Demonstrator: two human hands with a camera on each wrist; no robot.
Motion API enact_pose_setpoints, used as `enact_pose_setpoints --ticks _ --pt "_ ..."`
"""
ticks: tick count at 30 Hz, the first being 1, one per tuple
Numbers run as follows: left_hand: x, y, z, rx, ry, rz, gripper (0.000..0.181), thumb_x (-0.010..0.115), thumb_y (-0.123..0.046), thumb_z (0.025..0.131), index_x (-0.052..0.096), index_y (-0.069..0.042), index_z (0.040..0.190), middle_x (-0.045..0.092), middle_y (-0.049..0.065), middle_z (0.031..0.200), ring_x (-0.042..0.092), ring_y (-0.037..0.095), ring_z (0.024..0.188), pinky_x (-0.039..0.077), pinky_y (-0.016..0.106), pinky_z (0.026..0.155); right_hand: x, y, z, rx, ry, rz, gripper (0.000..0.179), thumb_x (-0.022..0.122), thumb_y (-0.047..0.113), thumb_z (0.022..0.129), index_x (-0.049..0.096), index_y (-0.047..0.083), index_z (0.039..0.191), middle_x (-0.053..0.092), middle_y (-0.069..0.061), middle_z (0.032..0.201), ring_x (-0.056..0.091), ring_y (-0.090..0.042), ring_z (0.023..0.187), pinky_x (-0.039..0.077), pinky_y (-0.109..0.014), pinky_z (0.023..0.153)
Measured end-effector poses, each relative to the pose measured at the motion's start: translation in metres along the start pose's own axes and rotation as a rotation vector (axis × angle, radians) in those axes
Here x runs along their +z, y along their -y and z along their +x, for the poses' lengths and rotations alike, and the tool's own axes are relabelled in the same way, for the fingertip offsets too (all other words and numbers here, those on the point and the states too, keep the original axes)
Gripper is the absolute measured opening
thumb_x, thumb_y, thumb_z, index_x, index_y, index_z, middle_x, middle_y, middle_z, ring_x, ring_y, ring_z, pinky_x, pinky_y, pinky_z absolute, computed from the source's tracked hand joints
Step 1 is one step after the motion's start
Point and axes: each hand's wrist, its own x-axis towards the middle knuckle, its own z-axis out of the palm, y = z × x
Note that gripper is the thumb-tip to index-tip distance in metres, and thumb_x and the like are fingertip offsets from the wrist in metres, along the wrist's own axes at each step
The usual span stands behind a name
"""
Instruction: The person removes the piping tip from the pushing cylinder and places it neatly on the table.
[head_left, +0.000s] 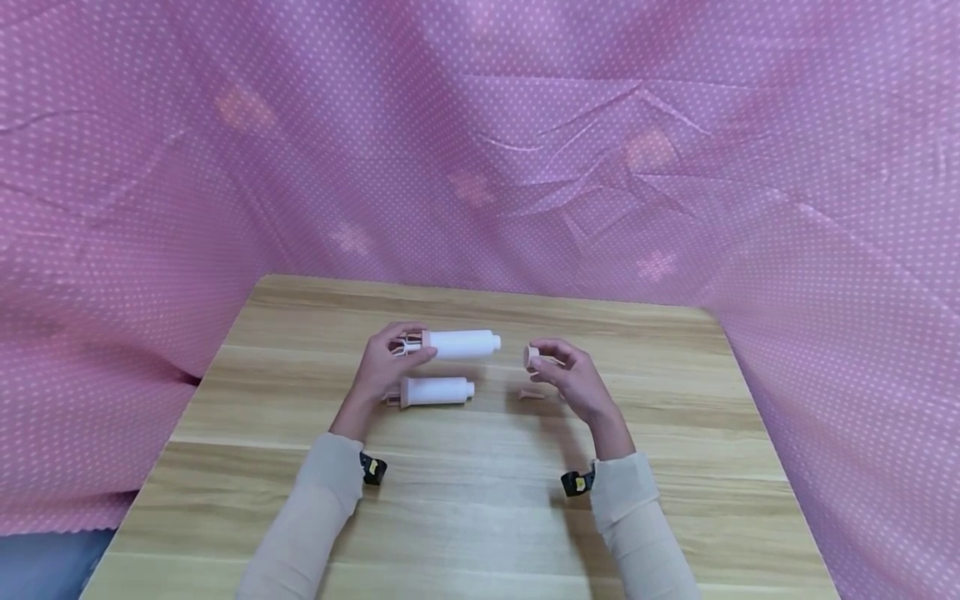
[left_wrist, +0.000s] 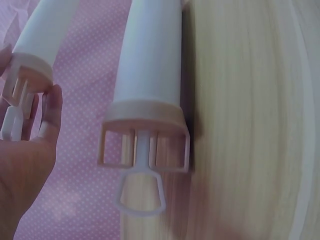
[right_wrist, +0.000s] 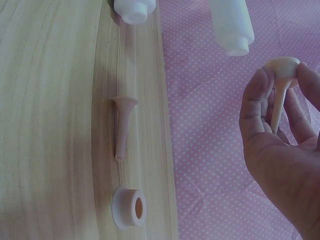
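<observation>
My left hand (head_left: 386,358) holds a white plastic syringe (head_left: 461,343) by its pink collar, above the table with the tip pointing right. In the left wrist view the thumb and fingers (left_wrist: 51,112) close round the collar beside its finger grips. A second syringe (head_left: 437,391) lies on the table nearer me, its looped plunger handle (left_wrist: 141,192) facing left. Between thumb and fingertips, my right hand (head_left: 573,379) pinches a pale pink nozzle (right_wrist: 281,70), round-headed with a thin stem, raised to the right of the held syringe's tip.
Below my right hand, a small flared pink nozzle (right_wrist: 123,125) lies on the wooden table (head_left: 480,492). Near it sits a short flanged pink ring (right_wrist: 131,207), mostly hidden in the head view. Pink dotted cloth (head_left: 480,167) hangs behind and at both sides.
</observation>
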Motion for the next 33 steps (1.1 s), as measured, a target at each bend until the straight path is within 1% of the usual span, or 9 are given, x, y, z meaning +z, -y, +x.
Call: enact_pose_setpoints --ticks 2,3,9,12,15,21,24,29,33 --pt "-0.002 0.001 0.002 -0.005 0.002 0.025 0.053 0.085 -0.024 0.083 0.066 -0.007 0.129 0.061 0.013 0.129 0.058 0.030 0.108 0.055 0.037 0.087 0.000 0.001 0.000 0.003 -0.003 0.003 0.034 0.065 0.003 0.098 0.058 -0.009 0.129 0.059 -0.017 0.119 0.066 -0.023 0.097 0.057 -0.041 0.091" --pt "-0.003 0.006 0.004 -0.005 -0.003 0.032 0.053 0.086 -0.026 0.082 0.066 -0.008 0.129 0.061 0.012 0.129 0.058 0.030 0.109 0.054 0.038 0.088 0.000 0.001 0.000 0.005 -0.003 0.004 0.034 0.065 0.003 0.098 0.058 -0.009 0.129 0.059 -0.017 0.119 0.066 -0.023 0.097 0.058 -0.040 0.091" --pt "-0.010 0.008 0.011 -0.042 -0.004 0.046 0.053 0.086 -0.028 0.082 0.066 -0.012 0.129 0.059 0.011 0.134 0.057 0.031 0.111 0.055 0.045 0.089 -0.001 0.001 -0.001 0.005 -0.001 0.011 0.035 0.064 0.001 0.098 0.057 -0.010 0.130 0.060 -0.015 0.118 0.067 -0.021 0.095 0.058 -0.039 0.089" --pt "-0.013 0.011 0.015 -0.052 -0.004 0.079 0.055 0.085 -0.029 0.083 0.065 -0.010 0.130 0.058 0.011 0.135 0.056 0.031 0.114 0.053 0.047 0.092 -0.002 0.000 -0.002 0.000 -0.001 0.002 0.035 0.065 0.003 0.098 0.058 -0.010 0.129 0.060 -0.014 0.117 0.067 -0.021 0.095 0.058 -0.038 0.089" --pt "-0.016 0.015 0.018 -0.072 -0.004 0.109 0.056 0.084 -0.030 0.084 0.064 -0.010 0.132 0.058 0.009 0.136 0.054 0.031 0.117 0.049 0.050 0.096 -0.002 0.000 -0.002 -0.005 -0.001 -0.003 0.035 0.066 0.004 0.097 0.058 -0.009 0.129 0.061 -0.013 0.117 0.067 -0.022 0.096 0.058 -0.038 0.090" --pt "-0.021 0.024 0.020 -0.116 0.001 0.105 0.057 0.084 -0.030 0.084 0.064 -0.011 0.134 0.054 0.009 0.142 0.049 0.034 0.124 0.042 0.056 0.104 -0.002 0.000 -0.004 0.000 -0.001 0.011 0.035 0.067 0.004 0.097 0.058 -0.010 0.128 0.061 -0.014 0.115 0.066 -0.022 0.096 0.058 -0.039 0.090" --pt "-0.023 0.030 0.022 -0.132 0.009 0.105 0.059 0.084 -0.030 0.084 0.063 -0.011 0.135 0.052 0.009 0.144 0.047 0.034 0.123 0.041 0.055 0.104 -0.002 0.000 -0.004 0.001 -0.001 0.019 0.036 0.067 0.003 0.097 0.058 -0.011 0.129 0.060 -0.014 0.116 0.066 -0.022 0.096 0.058 -0.040 0.090" --pt "-0.025 0.036 0.025 -0.167 0.014 0.108 0.059 0.085 -0.030 0.083 0.063 -0.011 0.134 0.054 0.008 0.138 0.048 0.034 0.113 0.045 0.048 0.094 -0.003 0.001 -0.004 0.004 -0.002 0.022 0.037 0.066 0.002 0.096 0.057 -0.011 0.129 0.060 -0.015 0.117 0.067 -0.022 0.095 0.058 -0.040 0.090" --pt "-0.026 0.036 0.028 -0.229 0.012 0.098 0.059 0.085 -0.029 0.082 0.064 -0.012 0.134 0.055 0.006 0.135 0.048 0.032 0.112 0.046 0.045 0.090 -0.003 0.000 -0.004 0.003 -0.006 0.020 0.036 0.066 0.002 0.096 0.058 -0.011 0.129 0.060 -0.014 0.116 0.067 -0.022 0.095 0.058 -0.039 0.090"
